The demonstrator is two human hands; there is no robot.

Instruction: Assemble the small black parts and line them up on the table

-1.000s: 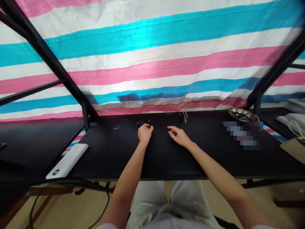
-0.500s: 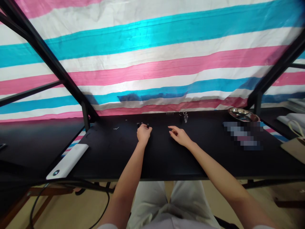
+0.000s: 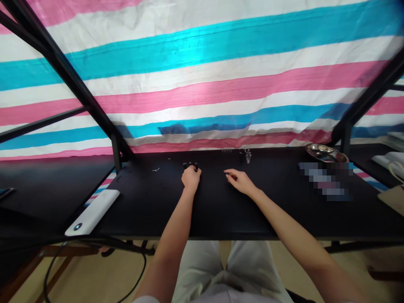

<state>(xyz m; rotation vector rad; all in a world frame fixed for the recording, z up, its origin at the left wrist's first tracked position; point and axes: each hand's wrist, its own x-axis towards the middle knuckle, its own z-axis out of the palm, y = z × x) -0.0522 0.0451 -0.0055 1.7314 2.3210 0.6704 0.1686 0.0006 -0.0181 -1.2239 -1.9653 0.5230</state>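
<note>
My left hand (image 3: pixel 190 178) is closed over the table's far middle, its thumb and forefinger pinched round a small black cylinder (image 3: pixel 196 166) with a pale ring-like top. Just beyond the knuckles another small black cylinder (image 3: pixel 184 165) with a similar top shows, and a third pale top stands between the two. What lies under the palm is hidden. To the right, my right hand (image 3: pixel 240 182) hovers at or just above the black table (image 3: pixel 214 210); its thumb and forefinger are apart with nothing visible between them, the other fingers curled.
Near the back edge are a row of small metal pieces (image 3: pixel 227 150) and a cluster of small clear pieces (image 3: pixel 248 156). White scraps (image 3: pixel 155 169) lie left. A white power bank-like box (image 3: pixel 93 212) stands front left; a shiny metal plate (image 3: pixel 327 160) sits back right. Black frame bars (image 3: pixel 116 145) flank the table.
The whole view has shifted slightly to the right. The fingers of my left hand have moved a little around the black cylinder; my right hand keeps nearly the same pose.
</note>
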